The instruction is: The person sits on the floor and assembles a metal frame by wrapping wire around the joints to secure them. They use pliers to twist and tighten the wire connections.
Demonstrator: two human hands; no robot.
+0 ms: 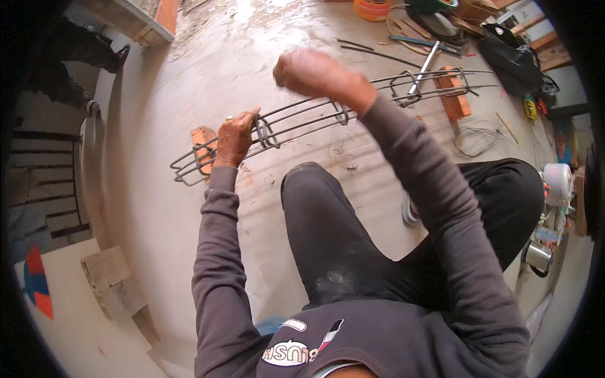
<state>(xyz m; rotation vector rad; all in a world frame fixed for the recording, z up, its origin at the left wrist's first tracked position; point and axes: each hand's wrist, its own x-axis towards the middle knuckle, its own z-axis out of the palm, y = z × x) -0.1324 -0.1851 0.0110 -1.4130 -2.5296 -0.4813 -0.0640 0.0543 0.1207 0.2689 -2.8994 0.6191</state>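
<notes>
A long cage of thin steel reinforcing bars (pixel 265 133), tied with rectangular stirrups, lies across the floor in front of my knees. My left hand (pixel 234 140) is closed round its left part, beside a pair of stirrups. Raised above the cage's middle is my right hand (pixel 309 70), curled like a fist and slightly blurred; whatever it may hold is hidden. One orange brick (pixel 201 143) props the cage near its left end, and another brick (pixel 455 101) lies under the right end. A shiny metal rod (pixel 425 66) leans across the bars on the right.
Thin loose wire (pixel 476 140) lies right of the cage. Loose dark rods (pixel 378 52) rest beyond it. At the far right are a black bag (pixel 513 60) and an orange bucket (pixel 373 9). A metal mug (pixel 537 257) and white reel (pixel 558 183) stand by my right knee.
</notes>
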